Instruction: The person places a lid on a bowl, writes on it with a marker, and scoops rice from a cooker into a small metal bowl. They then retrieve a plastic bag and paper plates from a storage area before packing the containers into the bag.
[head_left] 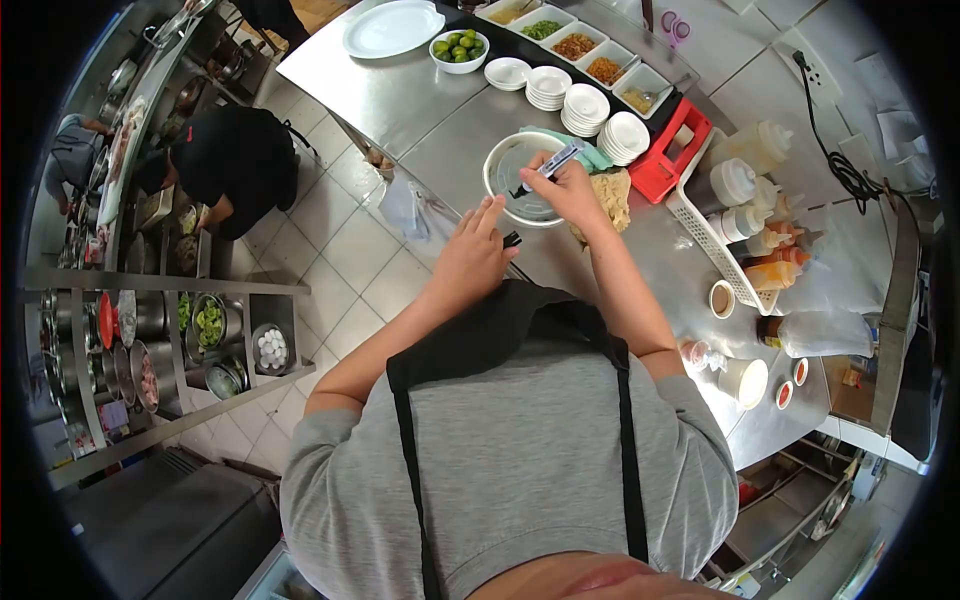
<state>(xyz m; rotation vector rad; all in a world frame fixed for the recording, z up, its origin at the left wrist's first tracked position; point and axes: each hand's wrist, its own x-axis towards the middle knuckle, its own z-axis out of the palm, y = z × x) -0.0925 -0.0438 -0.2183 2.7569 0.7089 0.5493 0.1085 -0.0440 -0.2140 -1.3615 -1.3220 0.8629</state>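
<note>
My right hand [565,192] is closed around a white and blue marker pen [560,160], its dark tip pointing down at the lid of a round white tub [489,172]. The lid looks clear or pale. My left hand [470,250] lies at the near left of the tub, its fingers extended to the rim. A black marker cap [512,240] sticks out beside its thumb, partly hidden by the hand. Just right of the tub, behind my right wrist, are a crumpled tan cloth [612,196] and a green cloth [597,158].
Stacked white saucers [585,104], a bowl of limes [459,67] and trays of toppings [575,46] stand at the back. A red holder [672,152] and a basket [715,238] of sauce bottles line the right. Left, a person in black [235,165] bends over another counter.
</note>
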